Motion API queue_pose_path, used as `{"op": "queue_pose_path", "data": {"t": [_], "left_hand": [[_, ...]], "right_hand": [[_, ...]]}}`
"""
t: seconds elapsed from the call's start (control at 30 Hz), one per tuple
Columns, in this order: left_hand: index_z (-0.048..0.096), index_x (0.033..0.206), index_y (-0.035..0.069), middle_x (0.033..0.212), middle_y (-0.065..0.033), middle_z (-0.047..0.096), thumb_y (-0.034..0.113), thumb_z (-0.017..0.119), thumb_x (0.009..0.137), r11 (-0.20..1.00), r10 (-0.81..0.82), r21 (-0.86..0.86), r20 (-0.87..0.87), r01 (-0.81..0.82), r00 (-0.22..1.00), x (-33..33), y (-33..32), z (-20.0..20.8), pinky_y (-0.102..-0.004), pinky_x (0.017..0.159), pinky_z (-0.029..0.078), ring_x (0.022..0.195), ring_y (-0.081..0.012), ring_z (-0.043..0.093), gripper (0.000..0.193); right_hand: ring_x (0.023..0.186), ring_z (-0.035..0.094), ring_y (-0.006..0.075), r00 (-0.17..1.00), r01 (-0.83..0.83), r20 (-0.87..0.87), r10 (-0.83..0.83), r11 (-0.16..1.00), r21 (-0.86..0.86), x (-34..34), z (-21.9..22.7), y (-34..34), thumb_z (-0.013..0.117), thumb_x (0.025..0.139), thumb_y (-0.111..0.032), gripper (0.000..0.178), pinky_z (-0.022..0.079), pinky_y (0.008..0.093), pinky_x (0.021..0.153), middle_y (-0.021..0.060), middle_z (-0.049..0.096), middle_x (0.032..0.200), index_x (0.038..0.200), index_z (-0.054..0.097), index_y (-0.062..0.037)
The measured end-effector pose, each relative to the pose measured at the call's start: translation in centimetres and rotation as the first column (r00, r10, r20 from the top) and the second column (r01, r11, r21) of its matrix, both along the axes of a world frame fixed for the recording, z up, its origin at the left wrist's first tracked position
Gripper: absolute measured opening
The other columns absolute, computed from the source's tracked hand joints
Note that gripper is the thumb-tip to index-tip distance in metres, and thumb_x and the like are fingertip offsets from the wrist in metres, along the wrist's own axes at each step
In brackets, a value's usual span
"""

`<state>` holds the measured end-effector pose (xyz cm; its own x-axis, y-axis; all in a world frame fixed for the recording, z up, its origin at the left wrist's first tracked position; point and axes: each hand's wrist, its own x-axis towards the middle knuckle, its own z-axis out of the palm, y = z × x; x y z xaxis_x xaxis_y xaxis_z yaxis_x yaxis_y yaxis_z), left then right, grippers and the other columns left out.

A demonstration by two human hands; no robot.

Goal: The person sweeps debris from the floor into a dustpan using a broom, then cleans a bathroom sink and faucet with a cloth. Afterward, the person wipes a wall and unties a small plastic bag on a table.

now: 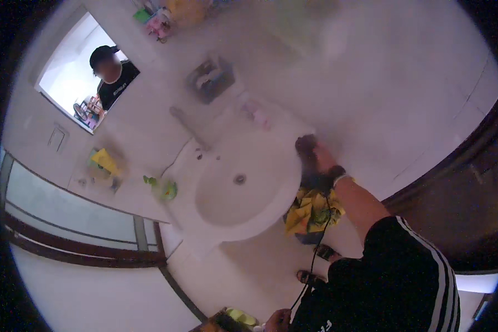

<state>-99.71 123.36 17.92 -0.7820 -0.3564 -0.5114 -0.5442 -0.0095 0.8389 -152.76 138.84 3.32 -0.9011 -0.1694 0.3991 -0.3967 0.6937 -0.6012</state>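
Note:
My right hand is at the right rim of the white washbasin, closed around a dark corded device. The device is blurred; its outline is a little like a hair dryer, but I cannot be sure of the kind. From beside it a black cord runs down toward my body. At the lower edge my left hand is closed on that cord. Just below the right hand hangs or stands a yellow and green patterned bag or cloth; how it is supported is hidden.
A metal tap rises behind the basin. A green bottle stands at its left, a pink item on its back ledge. A dark caddy is at the wall, a mirror at upper left. Yellow-green slippers lie below.

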Motion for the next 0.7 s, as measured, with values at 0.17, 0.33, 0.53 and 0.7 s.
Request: {"op": "queue_pose_path", "data": {"t": [0.17,0.33,0.53,0.7], "left_hand": [[0.059,0.101,-0.001,0.087,-0.0145,0.062,0.034,0.046,0.091,0.994,0.043,-0.107,0.089,-0.034,0.995,0.9,2.1,2.4,-0.0365,0.070,0.046,0.078,-0.0245,0.057,0.039],[0.060,0.097,0.000,0.083,-0.0158,0.061,0.025,0.049,0.092,0.980,0.010,-0.188,0.361,0.062,0.933,-0.1,4.3,6.8,-0.0381,0.069,0.046,0.075,-0.0277,0.057,0.029],[0.061,0.094,0.001,0.085,-0.0180,0.062,0.025,0.052,0.091,0.954,0.017,-0.301,0.101,0.014,0.995,3.6,4.0,5.4,-0.0419,0.069,0.045,0.077,-0.0327,0.058,0.026],[0.062,0.092,0.001,0.081,-0.0169,0.063,0.026,0.053,0.090,0.913,0.111,-0.402,0.092,-0.065,0.990,10.7,3.3,-0.7,-0.0408,0.067,0.046,0.073,-0.0321,0.059,0.026]], "right_hand": [[0.115,0.046,0.0257,0.781,0.203,0.443,0.441,0.491,-0.847,3.7,0.6,-3.6,0.044,0.087,-0.009,0.045,0.036,0.0394,0.100,0.0156,0.046,0.126,0.131,0.038,-0.0057],[0.111,0.046,0.0211,0.911,0.058,0.344,0.229,0.754,-0.655,8.6,-3.0,-2.1,0.044,0.087,-0.015,0.047,0.042,0.0345,0.092,0.0116,0.047,0.122,0.132,0.036,-0.0064],[0.092,0.051,0.0188,0.877,0.244,0.480,0.022,0.841,-0.484,19.7,-6.6,-6.5,0.052,0.082,-0.014,0.049,0.048,0.0332,0.070,0.0100,0.049,0.110,0.129,0.037,-0.0099],[0.087,0.056,0.0210,0.680,0.335,0.683,0.268,0.714,-0.614,30.7,-1.1,-14.4,0.058,0.077,-0.004,0.045,0.049,0.0351,0.065,0.0100,0.052,0.110,0.121,0.045,-0.0065]]}}
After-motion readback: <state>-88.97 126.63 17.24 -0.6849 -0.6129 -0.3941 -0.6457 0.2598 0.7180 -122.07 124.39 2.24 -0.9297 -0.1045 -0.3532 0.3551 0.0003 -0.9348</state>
